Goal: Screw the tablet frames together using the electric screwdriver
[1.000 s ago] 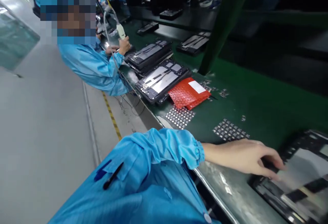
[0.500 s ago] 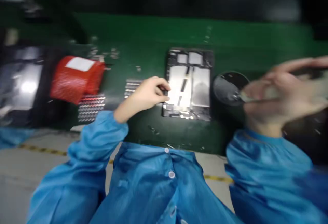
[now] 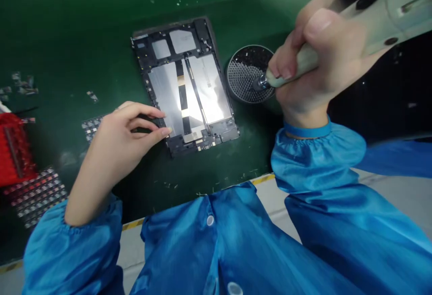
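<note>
Open tablet [image 3: 185, 86] lying flat on the green belt [image 3: 84, 25], back cover off, silvery plates and a dark strip down the middle on show, tilted a little off square. Left hand [image 3: 124, 135] down at the tablet's near left edge, fingers [image 3: 158, 131] loosely spread and curled, tips touching the frame and the edge of the left silver plate, nothing clamped in it. Right hand [image 3: 315, 68] up off to the right of the tablet, wrapped tight around a pale electric screwdriver [image 3: 364, 20], thumb laid along the barrel, metal tip pointing down and left. That tip poised over a round black screw dish [image 3: 246, 73], sitting just beside the tablet's right edge; touching the dish or just above it, cannot tell. Tablet lying between the two hands, touching the left, apart from the right. Blue sleeves on both arms, blue smock with buttons filling the bottom of the view. Off at the far left, a red bag [image 3: 13, 149] with a sheet of small parts [image 3: 35, 196] below it, another such sheet [image 3: 90, 126] peeking out behind the left hand.
</note>
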Action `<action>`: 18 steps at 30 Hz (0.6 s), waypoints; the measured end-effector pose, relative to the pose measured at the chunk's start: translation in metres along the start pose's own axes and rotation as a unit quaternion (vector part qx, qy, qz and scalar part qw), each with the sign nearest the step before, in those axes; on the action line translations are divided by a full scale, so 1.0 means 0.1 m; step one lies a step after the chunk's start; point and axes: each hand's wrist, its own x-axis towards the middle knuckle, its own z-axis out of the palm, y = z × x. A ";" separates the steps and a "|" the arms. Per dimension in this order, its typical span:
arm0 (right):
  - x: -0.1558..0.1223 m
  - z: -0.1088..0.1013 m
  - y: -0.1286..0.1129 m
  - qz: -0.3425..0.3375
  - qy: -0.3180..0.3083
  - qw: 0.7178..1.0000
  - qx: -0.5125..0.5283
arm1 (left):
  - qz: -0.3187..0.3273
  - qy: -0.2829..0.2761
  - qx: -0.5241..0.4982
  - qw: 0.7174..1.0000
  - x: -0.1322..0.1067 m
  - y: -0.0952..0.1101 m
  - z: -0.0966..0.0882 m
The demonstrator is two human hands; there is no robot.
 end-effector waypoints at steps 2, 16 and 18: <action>0.00 0.04 0.04 -0.068 0.022 0.994 0.083 | -0.001 -0.002 0.000 1.000 0.00 -0.01 -0.01; 0.03 0.11 -0.06 -0.093 0.020 0.966 0.241 | -0.022 0.018 0.024 0.999 0.00 0.00 -0.02; 0.01 0.11 -0.08 -0.065 0.025 0.979 0.190 | -0.022 0.021 0.026 0.999 0.00 0.01 -0.01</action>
